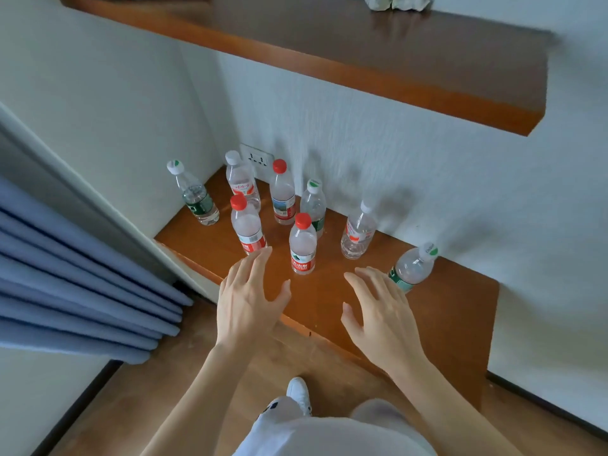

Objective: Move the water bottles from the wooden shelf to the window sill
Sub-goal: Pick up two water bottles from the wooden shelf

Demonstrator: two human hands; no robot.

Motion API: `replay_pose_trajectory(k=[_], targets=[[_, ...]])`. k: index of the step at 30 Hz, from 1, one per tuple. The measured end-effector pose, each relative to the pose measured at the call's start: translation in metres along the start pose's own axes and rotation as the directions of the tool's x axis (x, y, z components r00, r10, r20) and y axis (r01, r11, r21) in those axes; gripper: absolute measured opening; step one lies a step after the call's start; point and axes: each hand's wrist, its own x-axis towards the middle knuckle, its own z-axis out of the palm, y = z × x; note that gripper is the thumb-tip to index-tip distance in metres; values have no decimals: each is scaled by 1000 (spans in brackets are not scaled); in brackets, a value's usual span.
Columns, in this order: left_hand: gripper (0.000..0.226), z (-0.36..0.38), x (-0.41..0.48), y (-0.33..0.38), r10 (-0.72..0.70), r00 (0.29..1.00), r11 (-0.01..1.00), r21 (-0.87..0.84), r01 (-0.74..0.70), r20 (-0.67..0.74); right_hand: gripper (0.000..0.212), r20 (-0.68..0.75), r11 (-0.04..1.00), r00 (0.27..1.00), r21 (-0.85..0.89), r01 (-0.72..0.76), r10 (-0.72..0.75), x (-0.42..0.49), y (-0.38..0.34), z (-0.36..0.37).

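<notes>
Setting: a low, glossy brown wooden shelf [437, 311] set into a white wall corner, used here as the landmark; a second wooden shelf hangs higher on the same wall.

Task things: eight clear plastic water bottles stand upright on the low shelf, none yet moved; no window sill can be made out with certainty.

Front bottle: a red-capped clear bottle with a red label [303, 245], near the shelf's front edge, between the two hands and just beyond them.

Left-front bottle: a second red-capped clear bottle [247, 227], toward the shelf's left end, its base at the left fingertips; contact cannot be told.

Right-end bottle: a white-capped clear bottle with a green label [413, 266], nearest the shelf's right end, just beside the right fingers.

Rear bottles: five more stand close to the wall, well beyond both hands.

Left hand [250, 299]: over the shelf's front edge, grip spread wide, holding nothing.

Right hand [378, 307]: over the shelf's front edge, grip spread, holding nothing.

Deciding relation: each bottle's long axis is vertical, while the fingers point toward the wall; the left hand is nearer the left-front bottle, the right hand nearer the right-end bottle.

Likely step: a reach to take one bottle in each hand, by a wrap around the body.

Other things: blue pleated curtain [82, 284], left of the shelf.
</notes>
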Motion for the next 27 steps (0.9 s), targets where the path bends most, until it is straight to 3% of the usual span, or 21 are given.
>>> replay_pose_trajectory(k=[7,11,13,18,22,27], targets=[[76,41,33,-7,-43,991,980,-190,66,125,49,-41,953,958,128,-276,283,-22,28,14],[92,67,49,0,-145,970,944,-267,195,196,53,-6,782,797,193,-592,604,-26,50,11],[101,74,55,7,-188,957,915,-314,253,223,59,9,691,717,260,-674,697,-23,63,10],[102,93,80,24,-236,939,870,-376,318,248,87,-25,578,616,377,-724,788,-1,91,14],[99,103,96,35,-295,917,813,-433,388,268,106,96,524,641,489,-697,762,24,108,21],[95,104,113,47,-342,887,781,-431,452,310,100,169,459,649,577,-675,742,48,114,33]])
